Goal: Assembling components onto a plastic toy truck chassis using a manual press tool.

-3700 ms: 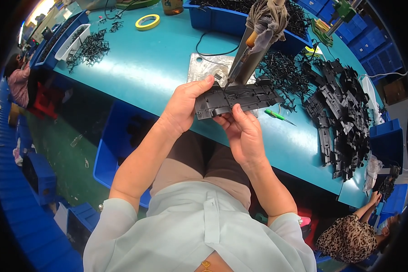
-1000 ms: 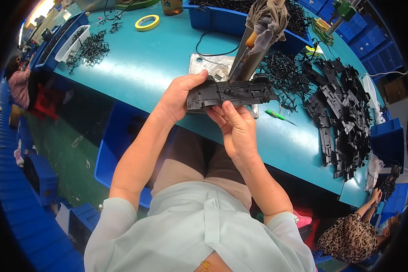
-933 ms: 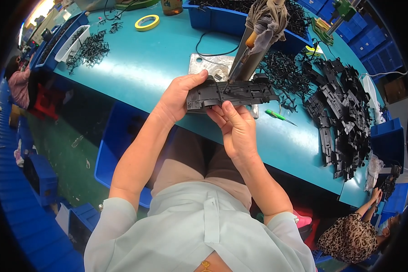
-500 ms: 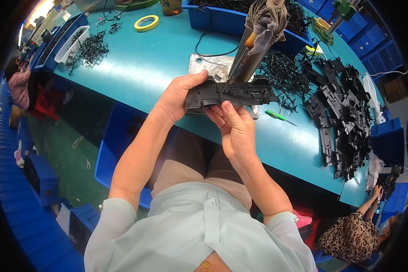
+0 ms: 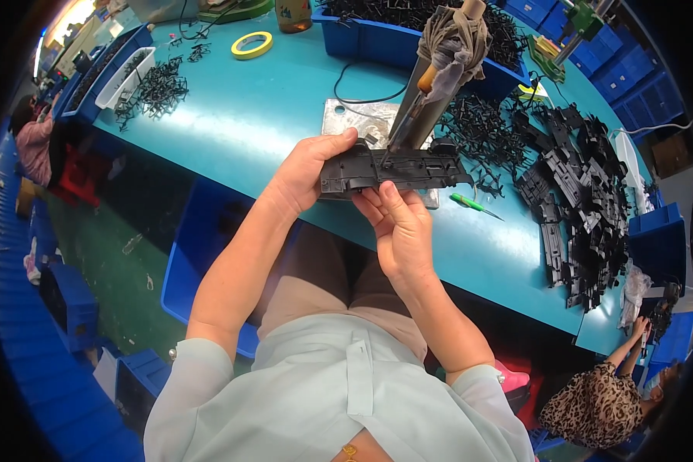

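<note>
A long black moulded plastic part (image 5: 431, 169) is held level in both hands above the near table edge. My left hand (image 5: 309, 169) is closed on its left end, thumb on top. From below, my right hand (image 5: 404, 229) pinches its near edge at the middle, thumb up. Behind the part stands a slanted metal post (image 5: 417, 123) on a silver base plate (image 5: 349, 117). Grey rag (image 5: 456, 48) wraps the post's top. An orange handle (image 5: 427, 79) shows beside it, with a thin dark rod running down to the part; whether the tip touches is unclear.
On the teal table (image 5: 262, 108), a green-handled pointed tool (image 5: 470, 202) lies right of the plate. Heaped black parts (image 5: 581, 185) cover the right side. A blue bin (image 5: 362, 35) stands behind; yellow tape (image 5: 252, 45) lies far left. Another person (image 5: 593, 404) sits at lower right.
The view has shifted very slightly. The black part has tilted a little, its upper face turned more toward me; both hands keep their hold.
</note>
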The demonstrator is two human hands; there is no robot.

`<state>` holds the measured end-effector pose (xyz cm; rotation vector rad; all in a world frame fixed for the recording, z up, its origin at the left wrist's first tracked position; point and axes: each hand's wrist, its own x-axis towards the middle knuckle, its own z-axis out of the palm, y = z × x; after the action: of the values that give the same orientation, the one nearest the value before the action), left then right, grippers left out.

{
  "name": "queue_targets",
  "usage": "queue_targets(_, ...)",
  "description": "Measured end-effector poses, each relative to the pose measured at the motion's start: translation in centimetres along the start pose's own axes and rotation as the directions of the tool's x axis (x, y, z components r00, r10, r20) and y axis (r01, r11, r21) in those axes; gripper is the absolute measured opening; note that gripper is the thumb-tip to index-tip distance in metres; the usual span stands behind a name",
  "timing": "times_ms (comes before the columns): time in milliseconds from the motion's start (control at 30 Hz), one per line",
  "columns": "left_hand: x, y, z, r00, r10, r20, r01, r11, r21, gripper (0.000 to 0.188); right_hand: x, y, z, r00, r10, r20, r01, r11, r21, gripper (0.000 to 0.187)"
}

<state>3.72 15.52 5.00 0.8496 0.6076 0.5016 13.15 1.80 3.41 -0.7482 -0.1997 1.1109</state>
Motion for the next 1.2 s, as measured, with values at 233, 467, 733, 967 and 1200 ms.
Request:
queue_targets(233, 0.0, 0.5, 0.1, 1.000, 0.006, 0.007, -0.006, 1.000, -0.015, 0.034, 0.3, -0.1, 0.5, 1.000, -0.005, 0.014, 0.005, 1.000, 0.007, 0.018)
queue_targets(467, -0.2, -0.1, 0.1, 0.999, 0.007, 0.045, -0.003, 0.997, -0.072, 0.037, -0.1, 0.0, 0.1, 1.000, -0.016, -0.009, 0.016, 0.999, -0.046, 0.020)
queue_targets(733, -0.6, -0.3, -0.1, 0.999, 0.012, 0.048, -0.010, 0.999, -0.036, 0.036, -0.2, -0.4, -0.4, 1.000, -0.001, 0.007, 0.002, 0.998, -0.059, 0.015)
queue_targets(967, 0.7, -2.1, -1.2, 0.992, 0.098, 0.082, -0.093, 0.994, -0.057, 0.033, -0.3, -0.5, -1.4, 0.994, 0.105, -0.040, -0.110, 0.977, -0.180, 0.017)
queue_targets(1200, 0.5, -2.0, -1.1, 0.987, 0.159, 0.035, -0.157, 0.987, -0.045, 0.028, -0.1, 0.0, -1.8, 0.995, 0.099, 0.010, -0.098, 0.990, -0.099, 0.019)
